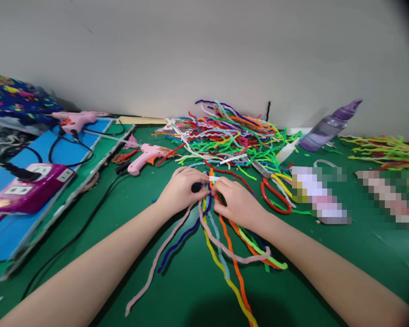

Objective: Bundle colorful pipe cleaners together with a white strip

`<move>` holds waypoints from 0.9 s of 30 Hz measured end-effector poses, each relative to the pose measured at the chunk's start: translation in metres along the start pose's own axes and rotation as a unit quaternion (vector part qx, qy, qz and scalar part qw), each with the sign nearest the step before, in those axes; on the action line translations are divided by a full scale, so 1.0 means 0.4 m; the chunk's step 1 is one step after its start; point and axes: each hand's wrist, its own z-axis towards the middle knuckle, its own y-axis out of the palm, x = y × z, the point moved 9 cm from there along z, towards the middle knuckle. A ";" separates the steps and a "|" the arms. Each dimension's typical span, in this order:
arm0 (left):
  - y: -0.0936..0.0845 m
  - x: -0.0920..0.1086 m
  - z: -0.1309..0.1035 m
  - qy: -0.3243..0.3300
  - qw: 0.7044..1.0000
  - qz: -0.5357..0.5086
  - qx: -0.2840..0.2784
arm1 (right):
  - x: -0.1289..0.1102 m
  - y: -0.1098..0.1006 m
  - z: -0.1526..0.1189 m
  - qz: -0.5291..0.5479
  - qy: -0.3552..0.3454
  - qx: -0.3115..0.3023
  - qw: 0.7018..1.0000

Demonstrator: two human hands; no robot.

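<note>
My left hand [184, 190] and my right hand [236, 200] meet at the top of a bundle of fuzzy pipe cleaners [209, 240] on the green table. Fingers of both hands are closed on the bundle's gathered end, where a small white strip [213, 178] shows between them. Pink, purple, yellow, light blue, orange and green strands fan out below toward the table's front. The exact grip of the fingertips is partly hidden.
A pile of pipe cleaners [231, 131] lies behind my hands. Pink glue guns [146, 159], a magenta power strip [30, 190] and cables lie left. Red-handled scissors [276, 197], a glue bottle [286, 150] and a purple bottle [323, 131] are right.
</note>
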 end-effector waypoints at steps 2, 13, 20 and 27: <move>0.001 -0.002 0.000 -0.001 1.000 -0.003 -0.001 | 0.004 -0.001 0.000 0.008 0.001 -0.002 1.000; 0.002 -0.010 0.001 -0.005 1.000 -0.022 0.008 | -0.032 0.004 -0.009 -0.025 -0.138 -0.017 0.990; 0.000 -0.008 0.000 -0.004 1.000 -0.018 0.006 | -0.058 -0.003 -0.017 -0.015 -0.173 -0.038 0.984; 0.003 -0.009 -0.001 -0.004 1.000 -0.017 0.003 | -0.077 0.006 -0.027 0.027 -0.190 -0.111 0.975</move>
